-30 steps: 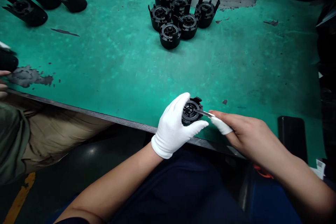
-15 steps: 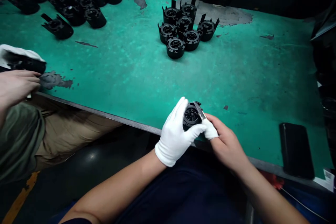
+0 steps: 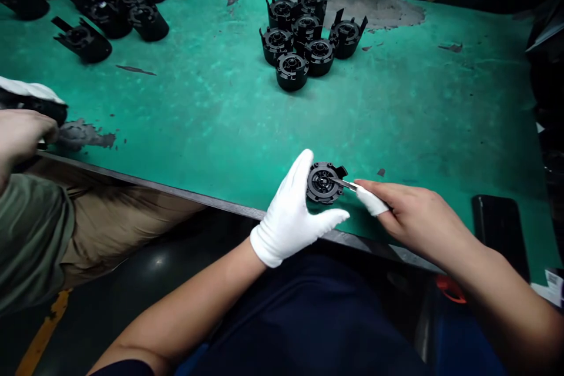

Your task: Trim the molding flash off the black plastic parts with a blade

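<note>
A round black plastic housing (image 3: 318, 192) with a ribbed, ringed face and an upright tab rests near the table's front edge. My left hand (image 3: 293, 214), in a white glove, curls its fingers along the housing's left side, while the thumb stands out away from it. A slim metal blade-like tool (image 3: 348, 184) is pinched in my right hand (image 3: 405, 205), which is bare but for a white cover on the thumb. The tool's tip lies over the middle of the housing's face; whether it touches cannot be made out.
Several similar black housings (image 3: 292, 72) stand grouped at the table's back middle, and more (image 3: 94, 41) at the back left. A black phone-like slab (image 3: 500, 235) lies at right. On the left, another person's hand (image 3: 22, 132) holds a black part over the green tabletop (image 3: 198, 117).
My right hand has drawn back to the right, and the tool's tip now points at the housing's centre rather than its right rim. My left thumb has lifted off the housing.
</note>
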`<state>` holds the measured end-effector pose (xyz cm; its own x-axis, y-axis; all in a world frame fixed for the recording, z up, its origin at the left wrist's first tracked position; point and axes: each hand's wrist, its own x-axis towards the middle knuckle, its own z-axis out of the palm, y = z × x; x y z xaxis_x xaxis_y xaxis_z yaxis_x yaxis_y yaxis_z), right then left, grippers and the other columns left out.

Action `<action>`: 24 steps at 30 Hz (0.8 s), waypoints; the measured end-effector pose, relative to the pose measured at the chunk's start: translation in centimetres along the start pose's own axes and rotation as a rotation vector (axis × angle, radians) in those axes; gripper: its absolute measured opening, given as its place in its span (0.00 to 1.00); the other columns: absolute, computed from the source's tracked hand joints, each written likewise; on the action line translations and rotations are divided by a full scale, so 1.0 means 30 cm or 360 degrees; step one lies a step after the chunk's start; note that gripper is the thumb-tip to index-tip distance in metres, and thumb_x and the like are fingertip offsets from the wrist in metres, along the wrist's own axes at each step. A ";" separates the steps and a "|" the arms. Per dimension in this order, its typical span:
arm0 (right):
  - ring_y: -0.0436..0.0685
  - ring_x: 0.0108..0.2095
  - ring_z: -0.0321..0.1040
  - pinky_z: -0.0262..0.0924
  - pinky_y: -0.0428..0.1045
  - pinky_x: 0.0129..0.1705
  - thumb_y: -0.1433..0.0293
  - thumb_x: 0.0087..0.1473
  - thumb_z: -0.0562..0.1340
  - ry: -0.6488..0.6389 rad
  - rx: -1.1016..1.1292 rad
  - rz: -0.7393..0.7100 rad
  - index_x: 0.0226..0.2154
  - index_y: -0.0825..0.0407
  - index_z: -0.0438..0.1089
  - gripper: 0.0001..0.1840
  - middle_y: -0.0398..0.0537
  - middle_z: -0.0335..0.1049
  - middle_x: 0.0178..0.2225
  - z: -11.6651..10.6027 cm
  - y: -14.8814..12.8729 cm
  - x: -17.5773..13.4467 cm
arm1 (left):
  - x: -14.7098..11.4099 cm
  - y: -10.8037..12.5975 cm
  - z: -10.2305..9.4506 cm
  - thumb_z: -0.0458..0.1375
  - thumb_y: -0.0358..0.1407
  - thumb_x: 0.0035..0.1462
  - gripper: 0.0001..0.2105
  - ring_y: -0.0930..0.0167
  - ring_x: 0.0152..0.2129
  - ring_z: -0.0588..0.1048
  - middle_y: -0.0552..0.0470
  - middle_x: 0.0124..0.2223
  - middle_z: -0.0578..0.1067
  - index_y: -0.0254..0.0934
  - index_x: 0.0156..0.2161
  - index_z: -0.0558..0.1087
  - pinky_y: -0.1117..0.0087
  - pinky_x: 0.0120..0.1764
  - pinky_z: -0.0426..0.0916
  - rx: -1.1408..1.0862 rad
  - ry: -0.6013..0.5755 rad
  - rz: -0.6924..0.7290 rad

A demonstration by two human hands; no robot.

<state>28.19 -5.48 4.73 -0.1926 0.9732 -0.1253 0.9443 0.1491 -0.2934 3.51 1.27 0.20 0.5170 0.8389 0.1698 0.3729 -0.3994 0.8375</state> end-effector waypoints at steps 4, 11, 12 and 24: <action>0.65 0.47 0.75 0.71 0.56 0.39 0.67 0.70 0.50 0.0016 0.0001 -0.0030 0.61 0.48 0.71 0.24 0.44 0.74 0.53 0.007 0.000 -0.005 | 0.039 -0.040 0.010 0.70 0.53 0.53 0.50 0.52 0.69 0.60 0.33 0.71 0.60 0.37 0.72 0.50 0.47 0.69 0.60 0.0013 -0.0028 0.0054; 0.65 0.45 0.76 0.71 0.54 0.35 0.67 0.69 0.51 -0.0042 -0.0012 -0.0045 0.61 0.49 0.71 0.24 0.45 0.74 0.52 0.002 -0.002 -0.002 | 0.035 -0.043 0.017 0.69 0.56 0.53 0.46 0.54 0.66 0.65 0.35 0.68 0.65 0.36 0.69 0.57 0.50 0.67 0.63 0.0025 0.0027 0.0059; 0.65 0.44 0.76 0.71 0.54 0.34 0.67 0.69 0.51 -0.0052 0.0011 -0.0043 0.61 0.48 0.71 0.24 0.44 0.75 0.52 0.006 -0.009 -0.006 | 0.036 -0.043 0.017 0.69 0.56 0.53 0.46 0.54 0.65 0.66 0.36 0.68 0.66 0.36 0.68 0.58 0.50 0.67 0.63 0.0025 0.0031 0.0058; 0.63 0.47 0.76 0.71 0.55 0.40 0.69 0.68 0.50 0.0152 0.0191 0.0106 0.59 0.51 0.73 0.23 0.42 0.73 0.54 0.049 -0.103 -0.058 | 0.038 -0.042 0.026 0.70 0.54 0.51 0.44 0.56 0.62 0.70 0.38 0.64 0.70 0.35 0.66 0.60 0.54 0.66 0.65 -0.0013 0.0100 0.0080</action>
<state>25.23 -7.90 4.46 -0.0990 0.9933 -0.0594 0.9145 0.0673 -0.3990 4.22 2.43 -1.06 0.4857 0.8395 0.2437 0.3411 -0.4387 0.8314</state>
